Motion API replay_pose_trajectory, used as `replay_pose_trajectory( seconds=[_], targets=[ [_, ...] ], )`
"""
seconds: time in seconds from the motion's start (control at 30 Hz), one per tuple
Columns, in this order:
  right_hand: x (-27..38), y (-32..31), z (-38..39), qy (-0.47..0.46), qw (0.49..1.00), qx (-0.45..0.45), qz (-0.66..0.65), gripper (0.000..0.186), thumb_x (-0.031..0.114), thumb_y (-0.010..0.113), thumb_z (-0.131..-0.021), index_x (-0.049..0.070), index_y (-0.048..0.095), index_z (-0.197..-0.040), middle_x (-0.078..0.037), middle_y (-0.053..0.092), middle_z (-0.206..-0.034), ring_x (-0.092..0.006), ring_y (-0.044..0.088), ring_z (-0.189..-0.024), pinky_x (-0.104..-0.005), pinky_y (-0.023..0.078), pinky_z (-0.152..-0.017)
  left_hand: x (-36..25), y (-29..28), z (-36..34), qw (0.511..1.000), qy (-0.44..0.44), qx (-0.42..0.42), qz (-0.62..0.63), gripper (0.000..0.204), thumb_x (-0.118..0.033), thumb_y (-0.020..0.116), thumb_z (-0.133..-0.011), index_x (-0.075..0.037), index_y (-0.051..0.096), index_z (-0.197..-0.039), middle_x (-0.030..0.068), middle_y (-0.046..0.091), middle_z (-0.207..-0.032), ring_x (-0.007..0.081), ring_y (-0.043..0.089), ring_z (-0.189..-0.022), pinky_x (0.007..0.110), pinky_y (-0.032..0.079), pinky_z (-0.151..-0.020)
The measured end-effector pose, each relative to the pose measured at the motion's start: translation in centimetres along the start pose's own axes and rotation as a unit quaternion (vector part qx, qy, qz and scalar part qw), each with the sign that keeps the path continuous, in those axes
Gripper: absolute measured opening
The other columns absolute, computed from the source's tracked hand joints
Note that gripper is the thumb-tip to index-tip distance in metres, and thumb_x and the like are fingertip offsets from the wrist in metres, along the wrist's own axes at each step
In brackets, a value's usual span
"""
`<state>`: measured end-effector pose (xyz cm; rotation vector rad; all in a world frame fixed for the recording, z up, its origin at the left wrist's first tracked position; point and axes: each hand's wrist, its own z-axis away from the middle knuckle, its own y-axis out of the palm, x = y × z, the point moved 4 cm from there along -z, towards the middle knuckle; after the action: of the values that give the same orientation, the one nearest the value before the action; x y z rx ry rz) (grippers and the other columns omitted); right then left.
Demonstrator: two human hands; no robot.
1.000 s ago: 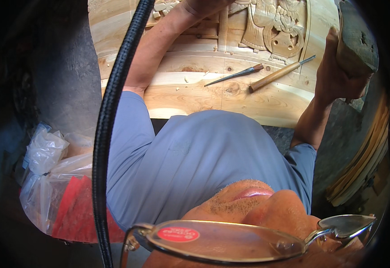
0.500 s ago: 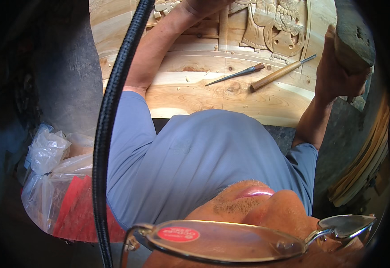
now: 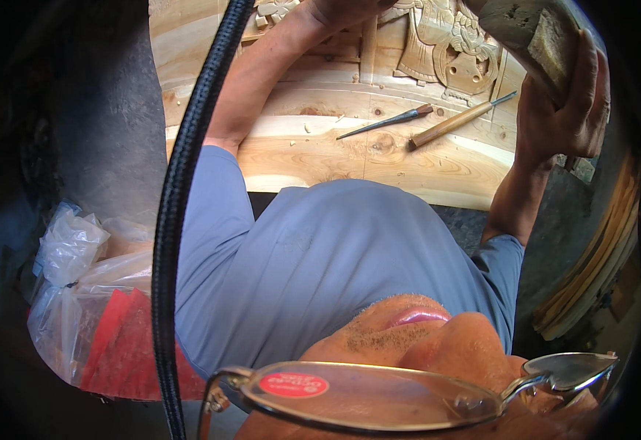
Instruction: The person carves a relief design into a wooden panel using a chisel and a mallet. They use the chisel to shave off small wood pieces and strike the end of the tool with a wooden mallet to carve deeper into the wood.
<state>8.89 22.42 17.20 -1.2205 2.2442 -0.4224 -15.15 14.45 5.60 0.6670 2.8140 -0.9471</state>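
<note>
Light wood forms a wide carved panel [image 3: 298,158] in front of me, with relief figures [image 3: 463,62] near its far edge. My left hand [image 3: 346,9] reaches over the panel at the top of the picture; its fingers are cut off there, so what it holds is hidden. On the right, my right hand [image 3: 584,110] is closed around a worn, thick wooden mallet [image 3: 529,44], raised and tilted over the panel's right side. Between my arms lie a slim dark tapered tool [image 3: 390,121] with a brown end and a wooden-handled carving chisel [image 3: 456,125].
Small wood chips [image 3: 307,128] dot the panel. A stack of thin wooden strips [image 3: 592,257] stands low at right. At left sits a clear plastic bag [image 3: 74,249] beside something red [image 3: 126,345]. A black braided cable [image 3: 181,176] crosses the view.
My right hand has swung the mallet up and to the left, and its fingers now show around the wood. My left arm and the two lying tools stay nearly where they were.
</note>
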Motion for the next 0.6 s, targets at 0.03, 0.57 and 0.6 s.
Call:
replay_pose_trajectory(
  seconds=[0.03, 0.57, 0.6],
  targets=[
    [-0.5, 0.5, 0.6, 0.018, 0.999, -0.034, -0.021, 0.054, 0.019, 0.091, -0.079, 0.006, 0.076, -0.129, -0.014, 0.078, -0.121, -0.0286, 0.079, -0.101, -0.0374, 0.066, -0.084, 0.0, -0.1, -0.1, 1.0, -0.014, 0.003, 0.01, 0.019, -0.015, 0.083, -0.091, -0.007, 0.081, -0.108, 0.0115, 0.08, -0.1, 0.0277, 0.076, -0.086, 0.038, 0.061, -0.075],
    [-2.4, 1.6, 2.5, 0.124, 0.978, -0.066, -0.156, 0.064, 0.015, 0.1, -0.074, 0.0, 0.072, -0.13, -0.014, 0.081, -0.115, -0.0253, 0.081, -0.098, -0.0322, 0.064, -0.088, 1.3, 0.3, 0.6, 0.995, -0.053, -0.011, 0.08, 0.029, -0.016, 0.084, -0.093, -0.006, 0.079, -0.12, 0.015, 0.08, -0.095, 0.0253, 0.076, -0.074, 0.036, 0.061, -0.067],
    [-2.7, 1.7, 2.6, 0.121, 0.978, -0.065, -0.155, 0.065, 0.015, 0.1, -0.074, 0.0, 0.072, -0.13, -0.014, 0.081, -0.115, -0.0253, 0.081, -0.098, -0.0321, 0.064, -0.088, 1.2, 0.3, 0.5, 0.995, -0.059, -0.005, 0.08, 0.028, -0.015, 0.083, -0.093, -0.005, 0.08, -0.119, 0.0149, 0.08, -0.095, 0.0251, 0.076, -0.074, 0.036, 0.061, -0.067]
  ],
)
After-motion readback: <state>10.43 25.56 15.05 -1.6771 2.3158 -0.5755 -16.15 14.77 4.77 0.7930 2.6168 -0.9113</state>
